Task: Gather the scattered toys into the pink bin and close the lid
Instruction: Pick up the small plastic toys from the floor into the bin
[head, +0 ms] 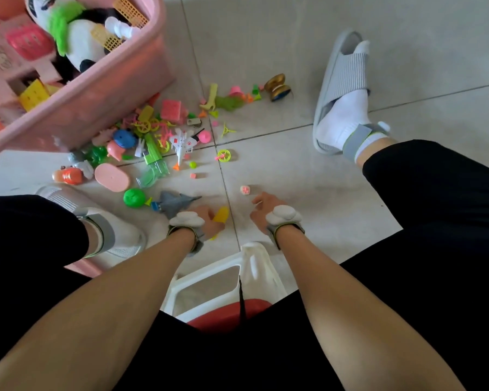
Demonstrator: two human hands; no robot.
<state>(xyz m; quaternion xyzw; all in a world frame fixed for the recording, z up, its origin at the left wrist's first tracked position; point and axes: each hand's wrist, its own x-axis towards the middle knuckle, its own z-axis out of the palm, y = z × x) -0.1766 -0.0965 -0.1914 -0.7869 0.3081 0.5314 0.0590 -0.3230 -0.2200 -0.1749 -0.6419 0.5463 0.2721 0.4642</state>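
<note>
Left grip (209, 221) holds one yellow toy (221, 215); right grip (261, 211) hangs loosely curled, holding nothing. One pink bin (105, 100), lid off, sits far ahead-left; one grey jet (174, 204) lies beside the left grip.

white stool (254, 266) on tiled floor (350, 80)

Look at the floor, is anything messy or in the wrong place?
Yes. Lots of small toys lie scattered on the floor tiles beside the pink bin, like a white toy plane, a grey jet and a green ball. The bin also sits tilted, with no lid on.
</note>
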